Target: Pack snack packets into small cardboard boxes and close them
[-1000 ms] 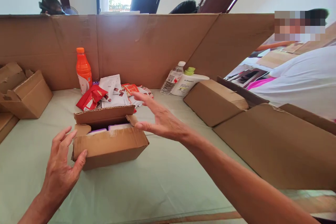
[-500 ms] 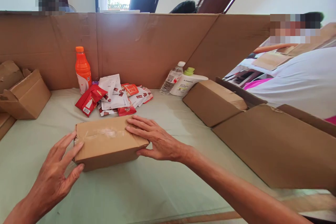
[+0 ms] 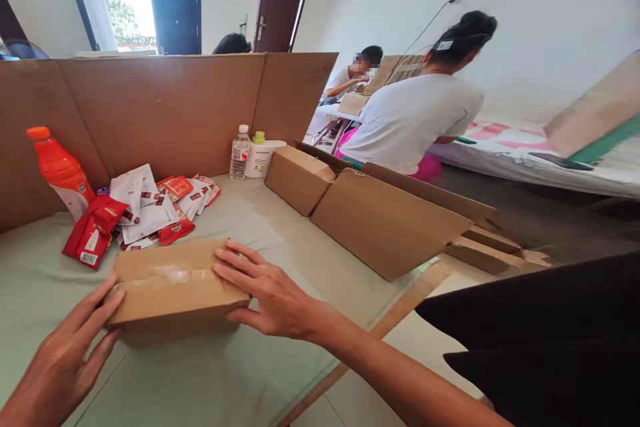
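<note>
A closed cardboard box [image 3: 180, 290] with clear tape along its top seam sits on the pale green cloth in front of me. My left hand [image 3: 75, 353] grips its left end, fingers at the top edge and thumb low on the front. At the opposite end, my right hand [image 3: 265, 290] lays its fingers over the top with the thumb against the front corner. Just behind the box is a pile of white packets [image 3: 150, 217] and red packets [image 3: 95, 232]. An orange bottle [image 3: 63, 170] leans at their left.
A clear water bottle [image 3: 241, 155] and a white bottle with a green cap [image 3: 263, 159] stand by the cardboard wall [image 3: 175, 107]. Open cardboard boxes [image 3: 380, 227] line the right side of the table. Beyond them a person in a white shirt [image 3: 415, 120] sits with their back to me.
My view has swung to the right, bringing the seated person and the table's right edge into sight. Both hands stay on the cardboard box, which shows no clear movement on the cloth.
</note>
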Tool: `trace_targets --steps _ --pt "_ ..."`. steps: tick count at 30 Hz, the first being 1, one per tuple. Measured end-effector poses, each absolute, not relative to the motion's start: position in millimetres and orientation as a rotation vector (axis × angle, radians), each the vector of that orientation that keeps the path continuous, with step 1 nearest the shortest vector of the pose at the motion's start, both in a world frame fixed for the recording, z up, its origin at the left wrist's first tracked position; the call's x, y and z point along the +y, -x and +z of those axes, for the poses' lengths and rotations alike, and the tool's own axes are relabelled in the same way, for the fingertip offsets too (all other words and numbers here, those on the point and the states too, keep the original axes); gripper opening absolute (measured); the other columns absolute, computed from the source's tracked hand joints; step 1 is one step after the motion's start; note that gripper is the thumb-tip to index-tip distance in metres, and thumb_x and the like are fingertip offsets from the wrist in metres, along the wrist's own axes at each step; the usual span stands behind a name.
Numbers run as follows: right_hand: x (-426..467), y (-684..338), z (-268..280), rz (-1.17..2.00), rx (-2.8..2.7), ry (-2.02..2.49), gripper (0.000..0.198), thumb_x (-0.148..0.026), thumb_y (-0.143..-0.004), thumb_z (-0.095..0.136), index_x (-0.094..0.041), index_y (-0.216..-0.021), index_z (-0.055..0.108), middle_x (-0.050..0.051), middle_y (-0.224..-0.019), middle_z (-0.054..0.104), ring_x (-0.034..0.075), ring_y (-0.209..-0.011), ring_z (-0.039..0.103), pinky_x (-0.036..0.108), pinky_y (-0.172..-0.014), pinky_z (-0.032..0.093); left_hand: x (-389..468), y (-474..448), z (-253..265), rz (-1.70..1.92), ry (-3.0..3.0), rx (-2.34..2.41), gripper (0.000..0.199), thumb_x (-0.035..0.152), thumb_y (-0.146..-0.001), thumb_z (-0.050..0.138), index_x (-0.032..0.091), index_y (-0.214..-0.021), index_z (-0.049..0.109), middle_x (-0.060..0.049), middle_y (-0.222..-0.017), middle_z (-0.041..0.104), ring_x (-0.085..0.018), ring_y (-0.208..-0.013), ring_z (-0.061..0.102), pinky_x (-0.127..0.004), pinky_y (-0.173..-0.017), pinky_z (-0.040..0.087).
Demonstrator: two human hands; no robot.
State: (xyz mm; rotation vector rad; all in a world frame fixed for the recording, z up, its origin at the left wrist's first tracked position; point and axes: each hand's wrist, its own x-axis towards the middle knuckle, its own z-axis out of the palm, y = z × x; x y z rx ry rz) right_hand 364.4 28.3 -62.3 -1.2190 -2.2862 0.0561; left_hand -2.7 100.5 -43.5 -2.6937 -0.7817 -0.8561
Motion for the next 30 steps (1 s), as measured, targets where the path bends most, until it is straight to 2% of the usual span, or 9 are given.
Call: trace_targets --steps 3,5,7,10,14,22,27,30 --pt "1 -406 -68 -0.061 -2.142 1.455 0.069 -0.037 -0.091 0.072 -0.017 -0.153 0.049 0.017 -0.157 0.050 0.036 -0.153 0.035 0.057 -0.117 0.045 137 -70 -32 -0.748 2.759 -0.681 0.037 0.021 -0.099 0.053 0.022 -0.135 0.061 -0.015 -0.145 0.062 -0.030 -0.122 0.069 -0.040 -0.096 0.061" --pt "-4 -432 -68 -0.148 -2.024 1.647 0.063 -0.038 -0.093 0.068 -0.021 -0.151 0.051 0.015 -0.155 0.054 0.036 -0.151 0.039 0.058 -0.115 0.047 162 -131 -24 -0.600 2.797 -0.784 0.031 0.014 -0.095 0.056 0.022 -0.122 0.068 -0.014 -0.146 0.061 -0.033 -0.124 0.066 -0.048 -0.099 0.059" --pt "3 -452 -63 -0.231 -1.891 1.851 0.057 -0.039 -0.094 0.066 -0.021 -0.146 0.055 0.015 -0.152 0.056 0.037 -0.147 0.043 0.058 -0.112 0.051 188 -195 -18 -0.556 2.814 -0.814 0.027 0.010 -0.095 0.056 0.021 -0.116 0.069 -0.015 -0.146 0.059 -0.032 -0.122 0.065 -0.050 -0.100 0.056" --pt "32 -472 -51 -0.275 -1.712 2.129 0.048 -0.039 -0.094 0.066 -0.020 -0.137 0.060 0.016 -0.147 0.059 0.039 -0.142 0.046 0.058 -0.104 0.055 221 -285 -13 -0.488 2.885 -0.822 0.021 0.022 -0.099 0.063 0.016 -0.119 0.067 -0.012 -0.135 0.064 -0.027 -0.118 0.065 -0.050 -0.099 0.057" --pt "80 -486 -38 -0.308 -1.537 2.382 0.039 -0.041 -0.095 0.067 -0.018 -0.127 0.063 0.017 -0.137 0.063 0.038 -0.134 0.050 0.050 -0.097 0.058 249 -366 -18 -0.460 2.998 -0.787 0.033 0.035 -0.099 0.066 0.019 -0.128 0.063 -0.011 -0.133 0.064 -0.025 -0.114 0.066 -0.047 -0.096 0.058" --pt "122 -501 -44 -0.386 -1.429 2.469 0.039 -0.042 -0.096 0.062 -0.011 -0.120 0.061 0.027 -0.124 0.062 0.041 -0.119 0.052 0.048 -0.082 0.056 283 -419 -38 -0.511 3.126 -0.790 0.042 0.036 -0.099 0.066 0.021 -0.138 0.057 -0.012 -0.145 0.056 -0.029 -0.124 0.061 -0.053 -0.102 0.055" --pt "124 -502 -48 -0.435 -1.433 2.505 0.045 -0.042 -0.094 0.064 -0.009 -0.126 0.059 0.026 -0.125 0.061 0.041 -0.117 0.053 0.047 -0.082 0.055 290 -438 -39 -0.492 3.218 -0.788 0.043 0.036 -0.098 0.067 0.020 -0.138 0.057 -0.012 -0.145 0.056 -0.030 -0.125 0.061 -0.054 -0.103 0.054" --pt "117 -507 -53 -0.495 -1.489 2.491 0.038 -0.040 -0.095 0.063 -0.013 -0.122 0.062 0.025 -0.121 0.065 0.041 -0.115 0.057 0.048 -0.076 0.056 272 -430 -40 -0.454 3.249 -0.844 0.045 0.035 -0.098 0.068 0.020 -0.139 0.057 -0.013 -0.145 0.056 -0.030 -0.125 0.061 -0.054 -0.102 0.055"
